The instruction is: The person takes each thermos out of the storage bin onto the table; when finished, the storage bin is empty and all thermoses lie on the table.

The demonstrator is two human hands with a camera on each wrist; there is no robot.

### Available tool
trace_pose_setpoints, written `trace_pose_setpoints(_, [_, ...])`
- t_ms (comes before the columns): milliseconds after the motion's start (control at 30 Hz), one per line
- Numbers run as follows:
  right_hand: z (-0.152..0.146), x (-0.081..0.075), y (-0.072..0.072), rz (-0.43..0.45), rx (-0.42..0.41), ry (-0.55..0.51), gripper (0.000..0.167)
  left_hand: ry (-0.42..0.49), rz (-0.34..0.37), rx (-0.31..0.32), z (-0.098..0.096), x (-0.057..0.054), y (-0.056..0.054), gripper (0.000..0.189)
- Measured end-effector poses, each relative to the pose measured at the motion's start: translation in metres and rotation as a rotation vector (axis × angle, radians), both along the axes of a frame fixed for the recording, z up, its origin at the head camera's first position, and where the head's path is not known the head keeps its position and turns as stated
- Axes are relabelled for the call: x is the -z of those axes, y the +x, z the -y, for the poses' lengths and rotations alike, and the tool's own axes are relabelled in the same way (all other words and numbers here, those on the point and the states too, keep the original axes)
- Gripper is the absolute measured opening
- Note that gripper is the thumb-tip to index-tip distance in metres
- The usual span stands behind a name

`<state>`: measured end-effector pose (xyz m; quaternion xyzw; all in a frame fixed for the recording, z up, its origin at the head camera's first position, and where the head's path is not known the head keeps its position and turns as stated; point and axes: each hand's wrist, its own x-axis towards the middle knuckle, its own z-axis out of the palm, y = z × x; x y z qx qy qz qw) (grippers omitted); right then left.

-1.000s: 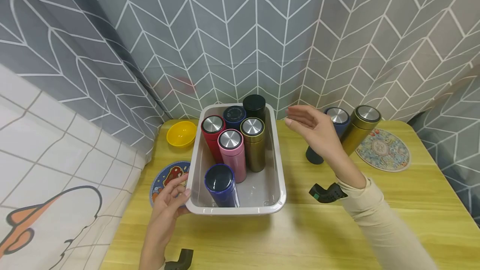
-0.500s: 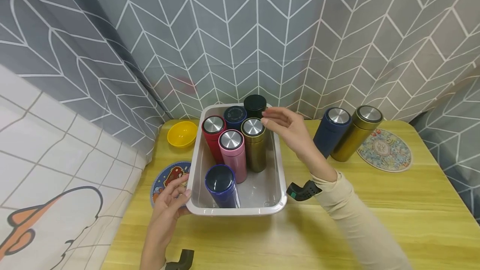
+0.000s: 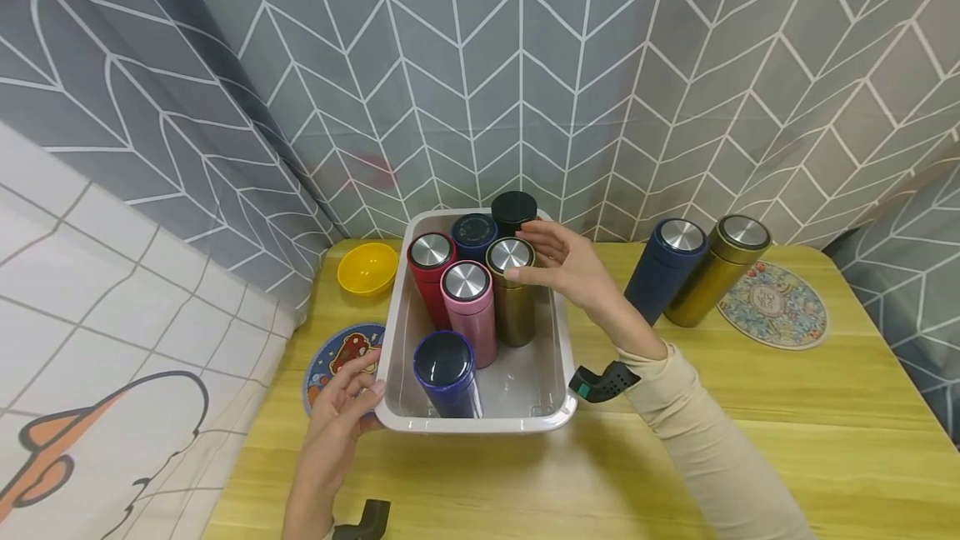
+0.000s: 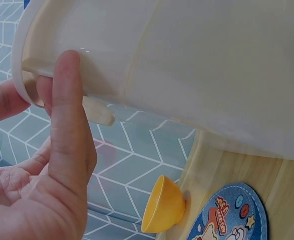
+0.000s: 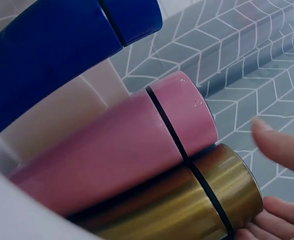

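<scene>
A pale grey plastic bin (image 3: 480, 425) holds several upright thermoses. My left hand (image 3: 330, 419) grips the bin's left rim; in the left wrist view its fingers (image 4: 66, 90) lie against the outer wall. My right hand (image 3: 573, 269) is at the lid of a bronze-gold thermos (image 3: 516, 311) inside the bin. In the right wrist view, fingers touch the lid's far side while the thumb (image 5: 277, 142) stands apart from it. Around it stand a pink thermos (image 3: 476, 327), a red one (image 3: 431, 290), a navy one (image 3: 474, 229), a black one (image 3: 513, 206) and a shiny blue one (image 3: 450, 386).
To the right of the bin, a navy thermos (image 3: 660, 273) and a gold thermos (image 3: 705, 290) stand beside a patterned round mat (image 3: 780, 311). A yellow bowl (image 3: 367, 269) and a blue round mat (image 3: 326, 365) lie at left. A grey curtain (image 3: 555, 65) hangs behind the table.
My right hand has moved left, from beside the two thermoses outside to the bronze-gold one in the bin, and its thumb has spread from the fingers. My left hand stays on the rim.
</scene>
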<state>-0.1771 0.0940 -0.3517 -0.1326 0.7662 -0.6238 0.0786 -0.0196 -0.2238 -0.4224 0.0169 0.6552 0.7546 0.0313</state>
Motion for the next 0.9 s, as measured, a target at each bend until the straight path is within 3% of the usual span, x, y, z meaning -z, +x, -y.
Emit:
trace_pose_setpoints(200, [0.005, 0.007, -0.003, -0.022, -0.027, 0.081, 0.074, -0.001, 0.013, -0.006, 0.000, 0.000, 0.000, 0.039])
trace_pose_setpoints(900, [0.015, 0.018, -0.007, -0.072, -0.049, 0.049, 0.075, -0.005, 0.031, -0.030, -0.002, -0.002, -0.001, 0.039])
